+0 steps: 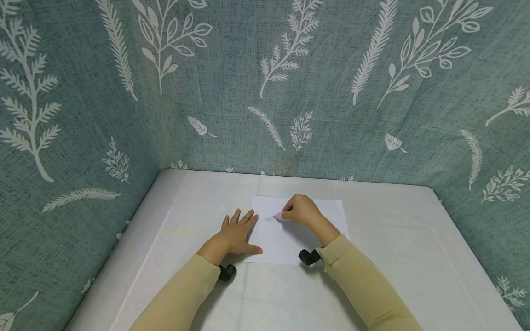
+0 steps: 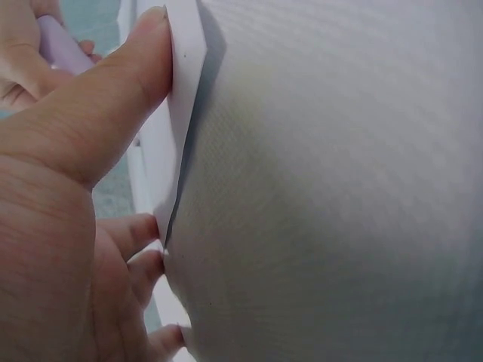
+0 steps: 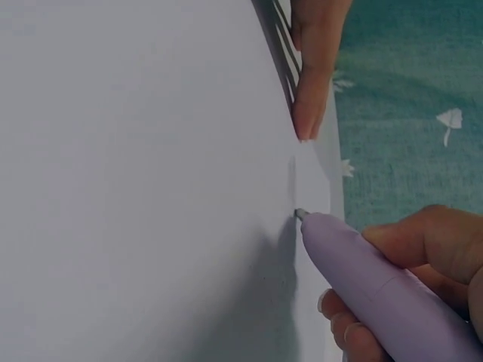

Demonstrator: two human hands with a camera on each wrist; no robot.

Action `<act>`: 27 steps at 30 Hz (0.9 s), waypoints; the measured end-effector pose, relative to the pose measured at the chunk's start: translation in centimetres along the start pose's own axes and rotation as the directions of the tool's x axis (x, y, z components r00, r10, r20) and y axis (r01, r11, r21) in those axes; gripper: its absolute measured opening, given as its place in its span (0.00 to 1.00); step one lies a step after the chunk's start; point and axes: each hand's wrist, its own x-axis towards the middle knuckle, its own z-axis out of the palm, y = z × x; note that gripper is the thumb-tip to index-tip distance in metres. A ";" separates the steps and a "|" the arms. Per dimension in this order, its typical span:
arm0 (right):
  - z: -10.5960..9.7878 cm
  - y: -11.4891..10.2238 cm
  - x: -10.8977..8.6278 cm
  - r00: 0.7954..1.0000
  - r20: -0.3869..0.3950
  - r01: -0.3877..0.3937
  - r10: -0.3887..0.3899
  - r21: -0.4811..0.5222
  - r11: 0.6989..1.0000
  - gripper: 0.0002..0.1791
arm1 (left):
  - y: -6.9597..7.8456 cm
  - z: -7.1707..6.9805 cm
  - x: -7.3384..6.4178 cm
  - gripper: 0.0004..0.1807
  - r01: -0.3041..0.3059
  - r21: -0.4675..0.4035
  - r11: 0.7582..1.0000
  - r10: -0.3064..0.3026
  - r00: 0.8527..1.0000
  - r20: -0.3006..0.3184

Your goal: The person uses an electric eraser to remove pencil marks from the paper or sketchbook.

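Observation:
A sheet of white paper (image 1: 281,246) lies flat on the table in the head view. My left hand (image 1: 235,237) rests across its left edge with fingers spread; the thumb (image 2: 124,94) touches the sheet near its lower corner, where the edge lifts slightly. My right hand (image 1: 305,211) pinches a thick lilac pen (image 3: 377,283) between thumb and fingers above the sheet's upper part. The pen's metal tip (image 3: 300,213) meets the paper, or nearly so. Faint grey strokes (image 1: 269,219) show just left of the tip.
A white cloth covers the table (image 1: 414,257). Green fabric (image 1: 232,69) with white leaf prints stands behind it and along both sides. Small black devices (image 1: 308,257) sit at both wrists.

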 end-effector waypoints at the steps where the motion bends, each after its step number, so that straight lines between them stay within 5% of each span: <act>1: 0.0 0.0 0.0 1.000 -0.005 0.003 -0.003 -0.001 1.000 0.06 | 0.0 0.0 0.0 0.61 0.002 0.003 1.000 -0.002 1.000 0.002; 10: 0.0 0.1 0.1 0.998 0.053 0.015 -0.016 0.016 1.000 0.04 | 0.1 -0.1 0.0 0.61 0.001 -0.003 1.000 -0.001 1.000 -0.004; 17: 0.0 0.0 0.2 1.000 -0.004 -0.005 0.005 0.024 1.000 0.07 | 0.4 -0.3 -0.3 0.61 -0.001 -0.018 1.000 0.000 1.000 -0.014; 27: 0.1 -0.1 0.4 0.999 0.041 -0.006 0.006 0.007 1.000 0.05 | 0.4 -0.3 -0.4 0.61 -0.011 -0.024 1.000 0.011 1.000 -0.012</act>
